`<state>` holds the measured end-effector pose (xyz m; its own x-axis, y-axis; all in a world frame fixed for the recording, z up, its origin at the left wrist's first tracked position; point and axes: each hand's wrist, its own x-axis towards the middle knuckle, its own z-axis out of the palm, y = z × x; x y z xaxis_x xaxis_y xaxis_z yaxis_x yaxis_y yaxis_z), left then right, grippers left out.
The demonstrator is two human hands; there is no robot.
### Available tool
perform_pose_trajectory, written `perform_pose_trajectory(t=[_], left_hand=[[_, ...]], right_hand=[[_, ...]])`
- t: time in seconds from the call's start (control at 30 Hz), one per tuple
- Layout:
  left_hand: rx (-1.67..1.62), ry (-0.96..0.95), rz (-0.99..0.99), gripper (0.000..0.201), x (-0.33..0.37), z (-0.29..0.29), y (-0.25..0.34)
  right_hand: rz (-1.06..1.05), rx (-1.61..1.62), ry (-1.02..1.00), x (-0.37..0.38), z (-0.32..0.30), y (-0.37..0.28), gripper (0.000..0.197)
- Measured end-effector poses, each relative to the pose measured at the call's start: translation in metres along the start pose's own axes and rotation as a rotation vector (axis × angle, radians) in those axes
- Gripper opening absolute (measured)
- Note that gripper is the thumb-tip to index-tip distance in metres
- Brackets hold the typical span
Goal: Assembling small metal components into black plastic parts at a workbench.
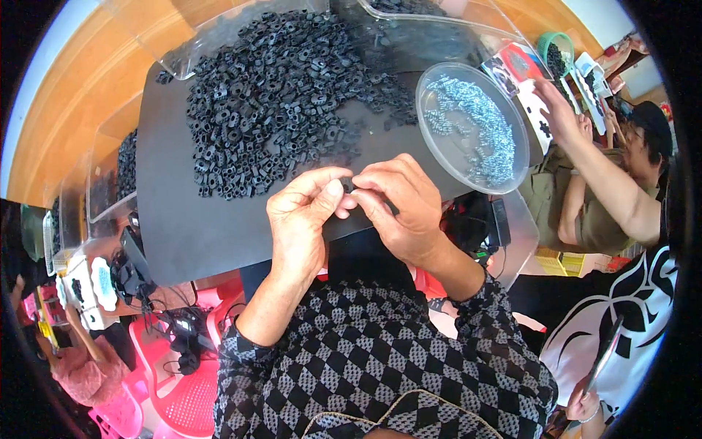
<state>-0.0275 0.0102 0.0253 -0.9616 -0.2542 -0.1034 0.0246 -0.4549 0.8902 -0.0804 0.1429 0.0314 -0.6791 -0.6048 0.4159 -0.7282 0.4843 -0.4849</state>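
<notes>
Both my hands meet over the near part of a dark grey tabletop [219,241]. Between their fingertips is a small black plastic part [346,186], mostly covered by the fingers. My left hand [307,208] pinches it from the left, thumb and forefinger together. From the right, my right hand [402,201] closes thumb and fingers on the same part. Beyond them spreads a large heap of similar black plastic parts [256,102]. To the right sits a round clear tub [437,157] with many small, shiny metal pieces [482,124], apparently springs.
Clear plastic bins [468,36] stand along the far edge, and another bin [99,179] with black parts is at the left. A co-worker's arm [585,154] reaches in from the right. Pink chairs [179,388] and black cables [153,307] are at lower left.
</notes>
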Motion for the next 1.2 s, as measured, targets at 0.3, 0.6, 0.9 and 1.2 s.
perform_pose_trajectory(t=[0.3, 0.6, 0.9, 1.2], left_hand=[[-0.046, -0.042, -0.035, 0.018, -0.004, -0.001, -0.001], [-0.102, -0.085, 0.079, 0.019, -0.007, -0.003, -0.006], [-0.062, -0.062, 0.084, 0.022, -0.012, 0.002, -0.008], [-0.029, -0.078, 0.064, 0.022, -0.017, 0.001, -0.012]], right_hand=[[0.059, -0.154, 0.049, -0.003, -0.003, 0.003, 0.018], [0.020, -0.057, 0.001, -0.005, -0.004, -0.002, 0.017], [0.011, -0.048, -0.032, -0.007, -0.002, 0.003, 0.017], [0.046, -0.148, -0.018, -0.014, -0.001, 0.002, 0.016]])
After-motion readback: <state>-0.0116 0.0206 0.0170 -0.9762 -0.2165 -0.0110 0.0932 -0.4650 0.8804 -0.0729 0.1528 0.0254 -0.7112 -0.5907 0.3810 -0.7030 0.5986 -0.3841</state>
